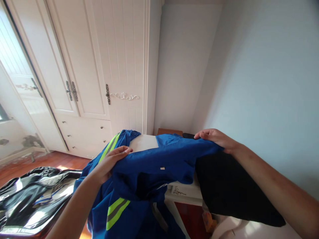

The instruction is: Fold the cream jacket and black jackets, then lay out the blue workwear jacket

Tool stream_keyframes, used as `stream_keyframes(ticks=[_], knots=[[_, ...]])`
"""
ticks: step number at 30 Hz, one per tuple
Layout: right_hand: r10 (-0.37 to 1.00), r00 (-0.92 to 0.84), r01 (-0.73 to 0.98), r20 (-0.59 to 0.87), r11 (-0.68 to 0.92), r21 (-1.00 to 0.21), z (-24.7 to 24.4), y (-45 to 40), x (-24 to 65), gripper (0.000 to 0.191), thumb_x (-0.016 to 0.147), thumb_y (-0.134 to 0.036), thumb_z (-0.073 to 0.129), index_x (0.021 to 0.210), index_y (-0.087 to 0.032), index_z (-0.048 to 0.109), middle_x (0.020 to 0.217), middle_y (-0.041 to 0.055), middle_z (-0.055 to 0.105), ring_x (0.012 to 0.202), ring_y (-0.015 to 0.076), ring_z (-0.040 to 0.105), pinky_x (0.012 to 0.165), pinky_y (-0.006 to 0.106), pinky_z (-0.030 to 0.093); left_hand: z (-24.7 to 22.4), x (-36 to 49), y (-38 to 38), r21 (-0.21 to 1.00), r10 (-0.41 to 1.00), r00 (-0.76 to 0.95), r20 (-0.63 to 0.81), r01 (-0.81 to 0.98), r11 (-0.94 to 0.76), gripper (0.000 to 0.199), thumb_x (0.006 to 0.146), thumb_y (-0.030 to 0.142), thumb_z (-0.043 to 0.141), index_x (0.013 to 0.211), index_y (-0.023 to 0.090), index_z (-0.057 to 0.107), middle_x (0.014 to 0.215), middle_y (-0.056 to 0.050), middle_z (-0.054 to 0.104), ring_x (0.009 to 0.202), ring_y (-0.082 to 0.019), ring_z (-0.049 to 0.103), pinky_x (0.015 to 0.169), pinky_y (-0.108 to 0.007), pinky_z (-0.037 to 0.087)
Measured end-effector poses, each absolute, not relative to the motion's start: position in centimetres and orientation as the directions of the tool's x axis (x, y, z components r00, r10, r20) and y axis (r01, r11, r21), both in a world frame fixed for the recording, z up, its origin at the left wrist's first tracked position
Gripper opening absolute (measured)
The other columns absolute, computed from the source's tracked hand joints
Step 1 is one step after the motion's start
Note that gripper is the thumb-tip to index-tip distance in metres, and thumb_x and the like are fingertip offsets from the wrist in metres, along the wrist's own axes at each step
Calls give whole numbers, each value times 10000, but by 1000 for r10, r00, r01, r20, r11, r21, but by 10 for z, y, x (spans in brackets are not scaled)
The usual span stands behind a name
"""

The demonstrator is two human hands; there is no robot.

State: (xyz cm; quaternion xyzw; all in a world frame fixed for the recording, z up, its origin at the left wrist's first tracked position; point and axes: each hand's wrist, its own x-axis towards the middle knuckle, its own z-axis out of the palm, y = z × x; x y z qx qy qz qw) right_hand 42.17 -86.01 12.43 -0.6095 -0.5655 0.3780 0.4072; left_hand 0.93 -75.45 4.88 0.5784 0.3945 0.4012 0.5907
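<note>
A blue work garment (149, 159) with yellow-green and grey reflective bands hangs stretched between my two hands. On its left side my left hand (109, 164) pinches the cloth, thumb on top. My right hand (216, 137) grips the far right end of the same cloth, fingers closed over its upper edge. A small pale tag (162, 168) shows on the blue fabric. The lower part drapes down in folds, with a dark opening in the middle. Below my right hand lies or hangs a black cloth (231, 189); what supports it is hidden.
A white wardrobe (124, 49) with dark handles stands ahead. At lower left an open suitcase (37, 199) with clear-covered contents rests on the reddish floor (72, 161). White furniture (186, 191) sits behind the garment. A pale blue wall (269, 83) bounds the right.
</note>
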Motion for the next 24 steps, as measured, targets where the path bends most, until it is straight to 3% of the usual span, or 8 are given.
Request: stream_keyframes(ticks=[3,6,8,11,13,16,20,24], knots=[[985,161,233,-64,-101,-967,116,-841,417,371,757,-503,772,920,-172,728,814,63,741,681,186,691,631,280,566,40,18,-754,883,951,243,192,379,-276,506,854,613,573,1093,170,631,805,-51,647,746,-238,639,648,-323,503],[973,204,116,-107,-133,-984,108,-824,415,261,804,-396,751,940,-177,716,828,61,753,705,194,708,659,289,589,23,27,-769,572,823,155,546,649,-501,590,922,602,465,1317,169,535,1028,-111,667,968,-309,647,846,-454,511],[970,208,66,-123,-139,-988,105,-817,413,223,825,-356,737,951,-175,712,838,63,759,717,195,714,671,288,597,11,37,-785,335,657,272,703,688,-643,598,921,577,507,1384,199,499,1217,-142,625,1128,-330,602,946,-494,480],[971,195,25,-139,-147,-989,106,-814,409,208,839,-337,728,959,-168,710,832,62,758,707,191,716,665,282,601,-5,56,-801,102,498,483,720,637,-764,555,914,457,594,1407,222,498,1392,-151,548,1279,-326,523,1028,-475,451],[972,201,27,-122,-130,-991,107,-815,409,213,830,-339,739,952,-167,713,817,56,754,685,183,709,651,274,596,-12,67,-802,111,562,526,639,659,-743,532,914,338,603,1415,197,492,1366,-153,583,1231,-309,573,1005,-443,476],[965,261,120,-41,-74,-990,106,-819,415,228,767,-336,798,894,-162,723,763,43,742,643,155,682,609,234,564,-13,71,-795,234,742,490,457,739,-632,392,928,263,572,1316,213,579,1135,-90,718,1014,-262,690,870,-362,529],[947,319,328,32,-79,-941,97,-825,432,332,690,-411,846,873,-161,727,725,39,732,618,147,660,581,229,528,5,60,-793,312,813,430,393,769,-558,217,914,364,624,1091,251,678,1035,-30,734,964,-240,697,813,-312,503],[906,313,660,287,10,-751,93,-832,432,318,757,-472,766,885,-184,728,840,76,751,808,235,703,779,350,561,28,51,-798,312,833,418,362,788,-530,224,879,454,662,887,234,703,902,-19,721,865,-230,689,734,-296,457]])
